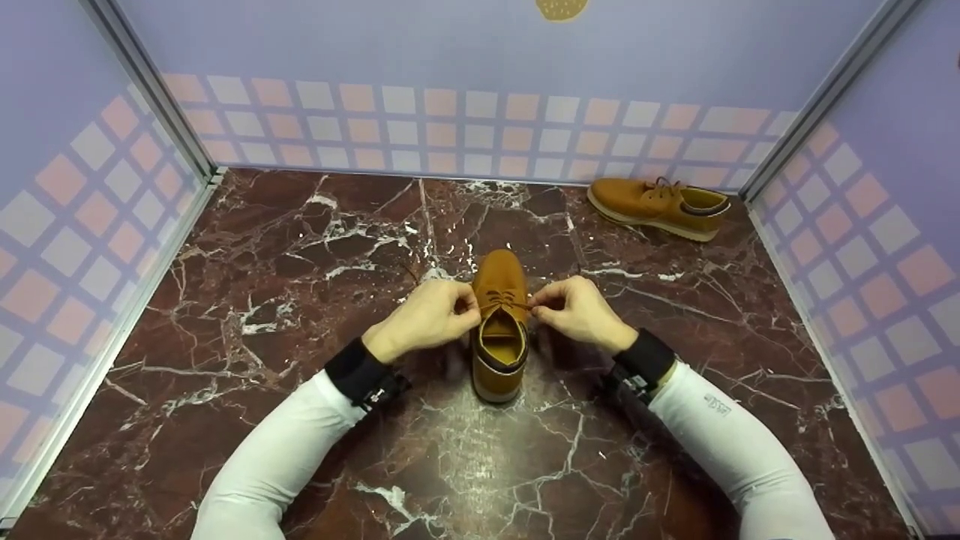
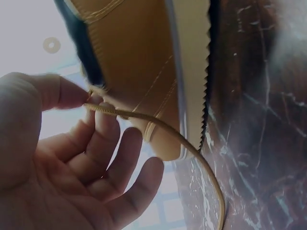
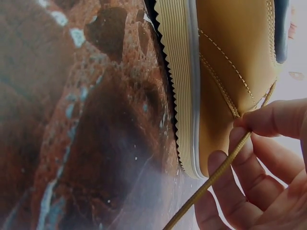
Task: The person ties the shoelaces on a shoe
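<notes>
Left hand (image 1: 424, 316) and right hand (image 1: 579, 309), nearest the wrist cameras, each pinch part of a lace (image 2: 164, 126) between thumb and fingertips, on opposite sides of a brown shoe (image 1: 499, 271). It stands upright between them on the marbled surface (image 1: 480, 480), toe pointing away from the person; a second shoe (image 1: 637, 204) stands at the right near the back wall (image 1: 450, 52).

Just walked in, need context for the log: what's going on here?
A person's left hand and right hand each pinch a strand of lace between the fingers, one on either side of a brown shoe. It stands upright on the marbled surface, toe pointing away. No finished bow shows on it. A second brown shoe stands apart, by the back wall at right.
</notes>
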`<state>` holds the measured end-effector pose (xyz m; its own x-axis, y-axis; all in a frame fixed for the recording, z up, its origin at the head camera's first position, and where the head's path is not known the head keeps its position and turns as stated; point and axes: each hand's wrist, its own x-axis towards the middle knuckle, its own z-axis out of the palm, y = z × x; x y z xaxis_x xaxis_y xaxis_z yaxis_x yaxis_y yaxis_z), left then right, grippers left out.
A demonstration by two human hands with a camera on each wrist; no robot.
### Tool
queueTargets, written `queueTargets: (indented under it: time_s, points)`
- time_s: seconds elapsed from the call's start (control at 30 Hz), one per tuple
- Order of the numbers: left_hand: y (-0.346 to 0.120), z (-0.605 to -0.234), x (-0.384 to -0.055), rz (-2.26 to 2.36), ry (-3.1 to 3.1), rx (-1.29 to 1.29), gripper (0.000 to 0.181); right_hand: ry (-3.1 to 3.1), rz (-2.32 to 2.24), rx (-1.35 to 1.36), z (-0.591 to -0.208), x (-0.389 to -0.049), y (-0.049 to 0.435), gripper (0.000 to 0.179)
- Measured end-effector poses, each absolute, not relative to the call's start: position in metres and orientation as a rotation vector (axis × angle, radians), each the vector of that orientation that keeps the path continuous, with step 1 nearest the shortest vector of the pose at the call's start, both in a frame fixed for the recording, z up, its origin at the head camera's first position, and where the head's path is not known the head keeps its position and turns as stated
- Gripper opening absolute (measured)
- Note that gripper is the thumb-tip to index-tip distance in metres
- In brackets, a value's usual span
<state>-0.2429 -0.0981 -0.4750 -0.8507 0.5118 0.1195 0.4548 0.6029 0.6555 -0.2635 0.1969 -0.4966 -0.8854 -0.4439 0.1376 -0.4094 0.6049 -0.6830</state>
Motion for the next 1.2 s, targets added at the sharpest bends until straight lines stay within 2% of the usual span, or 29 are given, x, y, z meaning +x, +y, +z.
queueTargets:
  time_s: [0.33,0.8,1.03,1.2]
  points:
    - [-0.116,-0.467,-0.246,1.235,2.596,0.769,0.017,2.763,-1.152,-0.742,-0.496,-0.264,0.198,0.015]
    - [-0.119,-0.465,-0.251,1.691,1.981,0.610,0.027,2.738,-1.165,-0.730,-0.498,-0.263,0.198,0.016]
    - [-0.116,-0.473,-0.255,1.844,1.834,0.514,0.013,2.733,-1.165,-0.730,-0.499,-0.262,0.198,0.016]
    - [-0.110,-0.477,-0.257,1.961,1.759,0.404,0.022,2.724,-1.174,-0.743,-0.499,-0.262,0.198,0.016]
